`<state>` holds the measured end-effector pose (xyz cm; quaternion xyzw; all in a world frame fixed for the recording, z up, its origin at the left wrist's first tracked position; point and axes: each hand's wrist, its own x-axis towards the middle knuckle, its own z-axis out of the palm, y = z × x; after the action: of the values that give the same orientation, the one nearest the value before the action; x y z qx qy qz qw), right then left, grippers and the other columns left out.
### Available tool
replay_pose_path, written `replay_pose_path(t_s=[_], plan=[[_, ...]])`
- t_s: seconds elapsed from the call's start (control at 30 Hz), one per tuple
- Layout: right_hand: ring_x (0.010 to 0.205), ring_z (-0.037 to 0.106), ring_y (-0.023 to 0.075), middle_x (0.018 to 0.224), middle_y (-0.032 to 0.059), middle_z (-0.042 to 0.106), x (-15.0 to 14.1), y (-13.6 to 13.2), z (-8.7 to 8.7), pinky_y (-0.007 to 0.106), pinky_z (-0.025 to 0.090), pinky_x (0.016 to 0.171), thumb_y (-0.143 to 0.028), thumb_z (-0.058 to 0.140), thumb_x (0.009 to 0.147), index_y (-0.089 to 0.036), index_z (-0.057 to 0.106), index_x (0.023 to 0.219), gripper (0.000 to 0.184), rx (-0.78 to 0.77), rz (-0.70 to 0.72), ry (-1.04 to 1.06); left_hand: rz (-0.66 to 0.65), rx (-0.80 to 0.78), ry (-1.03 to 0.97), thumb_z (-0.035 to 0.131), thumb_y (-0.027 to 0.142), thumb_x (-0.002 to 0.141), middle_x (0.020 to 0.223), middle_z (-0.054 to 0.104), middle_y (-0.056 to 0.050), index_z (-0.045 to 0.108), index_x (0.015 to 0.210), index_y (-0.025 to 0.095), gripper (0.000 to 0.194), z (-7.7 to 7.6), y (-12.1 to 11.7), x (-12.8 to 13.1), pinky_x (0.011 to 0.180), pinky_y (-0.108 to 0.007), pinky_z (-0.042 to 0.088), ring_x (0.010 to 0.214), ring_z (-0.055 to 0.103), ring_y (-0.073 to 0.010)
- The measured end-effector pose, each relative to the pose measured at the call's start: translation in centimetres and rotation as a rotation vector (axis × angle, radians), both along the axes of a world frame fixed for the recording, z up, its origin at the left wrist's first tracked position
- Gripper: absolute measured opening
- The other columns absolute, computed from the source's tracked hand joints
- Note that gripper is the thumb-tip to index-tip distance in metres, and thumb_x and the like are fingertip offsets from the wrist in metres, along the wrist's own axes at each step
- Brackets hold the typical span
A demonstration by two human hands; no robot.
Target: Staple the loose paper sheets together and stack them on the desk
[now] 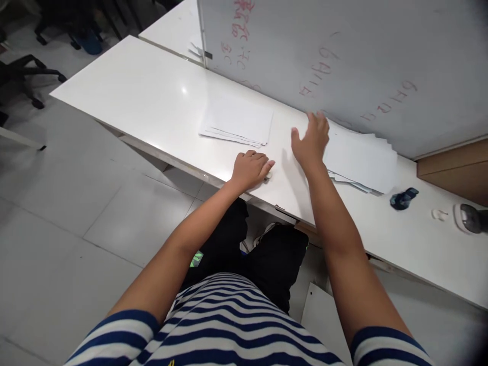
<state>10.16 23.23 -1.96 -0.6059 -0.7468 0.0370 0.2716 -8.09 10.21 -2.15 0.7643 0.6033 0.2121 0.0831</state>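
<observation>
My left hand (pixel 249 170) rests flat at the front edge of the white desk (pixel 152 117), fingers stretched out and thumb apart. Beside its thumb, partly covered by the hand, is a small pale object (pixel 268 177) whose kind I cannot make out. In front of that hand lies a slightly uneven stack of white paper (pixel 238 119). My right hand (pixel 313 140) is open with thumb and fingers spread, above the desk between the two stacks and nearest to the right stack of paper (pixel 360 157). That stack's edges are fanned, and my forearm hides part of its left side.
A whiteboard (pixel 343 61) with red writing stands along the desk's back. To the right are a dark blue crumpled item (pixel 404 199), a small white item (pixel 439 214), a dark-and-white object (pixel 468 218) and a brown cardboard box (pixel 453 170). An office chair (pixel 30 76) stands at far left.
</observation>
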Motion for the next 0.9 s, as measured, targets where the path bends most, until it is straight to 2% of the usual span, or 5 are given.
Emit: replay_pose_path(t_s=[0.1,0.2,0.3,0.47,0.9], plan=[[0.148,0.014,0.0399,0.158,0.0213,0.025,6.4,-4.1,-0.8,0.069,0.013,0.111,-0.055,0.055,0.088,-0.018,0.036,0.146,0.072,-0.054,-0.173,0.048,0.018,-0.006,0.003,0.023,0.045,0.104,0.119,0.071,-0.006,0.07,0.109,0.023,0.052,0.1,0.0,0.0,0.085,-0.042,0.035,0.114,0.055,-0.0278],[0.148,0.014,0.0408,0.159,0.0272,0.025,9.7,-6.9,-2.5,0.066,0.002,0.114,-0.057,0.059,0.085,-0.01,0.037,0.148,0.081,-0.194,-0.302,0.079,0.051,-0.027,0.039,0.023,0.045,0.103,0.116,0.071,-0.008,0.07,0.108,0.022,0.052,0.3,0.1,0.0,0.086,-0.042,0.036,0.113,0.055,-0.0287],[0.147,0.023,0.0356,0.157,0.024,0.032,9.9,-8.2,-3.6,0.061,0.007,0.116,-0.052,0.049,0.092,-0.011,0.042,0.145,0.067,-0.123,-0.288,0.047,0.057,-0.022,0.065,0.021,0.045,0.103,0.113,0.072,-0.008,0.069,0.106,0.022,0.053,0.6,0.1,0.0,0.084,-0.041,0.036,0.111,0.056,-0.029],[0.142,0.037,0.0318,0.148,0.0202,0.048,8.7,-8.8,-3.3,0.059,0.018,0.115,-0.042,0.033,0.099,-0.012,0.053,0.136,0.052,-0.017,-0.285,0.009,0.084,-0.042,0.129,0.021,0.043,0.103,0.113,0.072,-0.008,0.068,0.1,0.023,0.052,1.2,-0.1,0.1,0.082,-0.04,0.037,0.109,0.058,-0.0286],[0.139,0.043,0.0311,0.139,0.0189,0.057,8.6,-9.0,-3.3,0.062,0.013,0.117,-0.031,0.019,0.101,-0.009,0.062,0.125,0.054,-0.013,-0.287,0.115,0.081,-0.002,0.148,0.02,0.041,0.103,0.106,0.073,-0.006,0.066,0.092,0.024,0.05,1.0,-0.1,-0.2,0.078,-0.038,0.038,0.103,0.06,-0.027]])
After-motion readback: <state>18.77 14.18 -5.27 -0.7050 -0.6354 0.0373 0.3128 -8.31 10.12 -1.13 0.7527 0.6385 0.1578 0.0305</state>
